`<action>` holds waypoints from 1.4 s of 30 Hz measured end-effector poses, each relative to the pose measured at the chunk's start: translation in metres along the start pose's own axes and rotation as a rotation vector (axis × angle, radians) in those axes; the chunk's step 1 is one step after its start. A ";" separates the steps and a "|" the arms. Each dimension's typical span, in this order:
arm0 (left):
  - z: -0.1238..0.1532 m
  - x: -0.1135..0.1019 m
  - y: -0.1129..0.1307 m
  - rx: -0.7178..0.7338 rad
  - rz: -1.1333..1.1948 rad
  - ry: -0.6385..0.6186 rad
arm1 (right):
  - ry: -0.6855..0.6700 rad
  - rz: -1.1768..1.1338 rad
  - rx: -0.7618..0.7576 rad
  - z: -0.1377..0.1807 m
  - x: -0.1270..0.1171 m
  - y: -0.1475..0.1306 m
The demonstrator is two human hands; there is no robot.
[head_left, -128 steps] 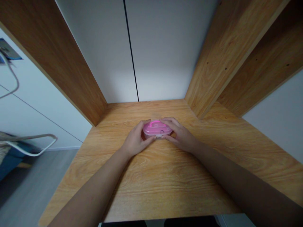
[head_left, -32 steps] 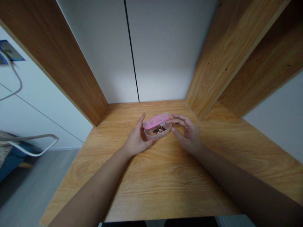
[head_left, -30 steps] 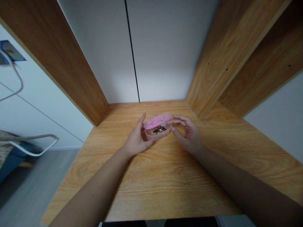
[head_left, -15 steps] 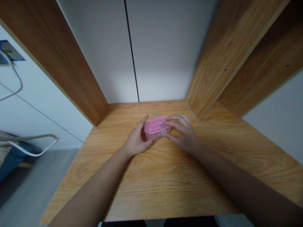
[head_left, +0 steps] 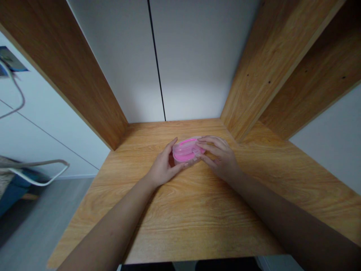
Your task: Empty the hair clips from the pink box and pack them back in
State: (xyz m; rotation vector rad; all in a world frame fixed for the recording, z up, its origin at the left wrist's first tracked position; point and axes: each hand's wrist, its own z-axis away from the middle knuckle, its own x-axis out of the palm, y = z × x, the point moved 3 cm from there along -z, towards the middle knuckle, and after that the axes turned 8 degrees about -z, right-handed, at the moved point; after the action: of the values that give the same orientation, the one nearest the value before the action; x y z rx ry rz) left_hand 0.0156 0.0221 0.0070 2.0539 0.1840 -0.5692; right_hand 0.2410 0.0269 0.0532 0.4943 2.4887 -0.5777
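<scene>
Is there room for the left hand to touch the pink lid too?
Probably yes. The left hand cups the left side of the box, right next to the lid, and the lid's left half is bare. The right hand covers only its right edge.

I view through one head-worn camera, facing forward and down across the desktop (head_left: 197, 218) toward the back wall (head_left: 194, 67). The left hand (head_left: 162, 169), right hand (head_left: 222, 160) and pink-lidded box (head_left: 184, 150) lie mid-frame, fairly near.
</scene>
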 end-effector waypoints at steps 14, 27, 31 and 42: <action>-0.002 0.007 0.007 -0.063 0.203 -0.055 | 0.017 -0.137 0.178 0.004 -0.002 0.006; -0.004 0.011 0.007 -0.047 0.254 -0.031 | -0.230 -0.239 0.289 0.007 0.013 0.016; -0.004 0.009 0.007 -0.033 0.171 -0.046 | -0.250 -0.231 0.287 0.006 0.013 0.017; -0.005 -0.007 0.009 -0.043 -0.292 -0.015 | -0.242 -0.287 0.350 0.008 0.012 0.021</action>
State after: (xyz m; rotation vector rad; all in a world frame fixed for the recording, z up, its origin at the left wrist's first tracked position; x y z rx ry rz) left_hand 0.0142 0.0220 0.0194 1.9938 0.4882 -0.7515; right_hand 0.2442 0.0435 0.0338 0.1767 2.2460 -1.1287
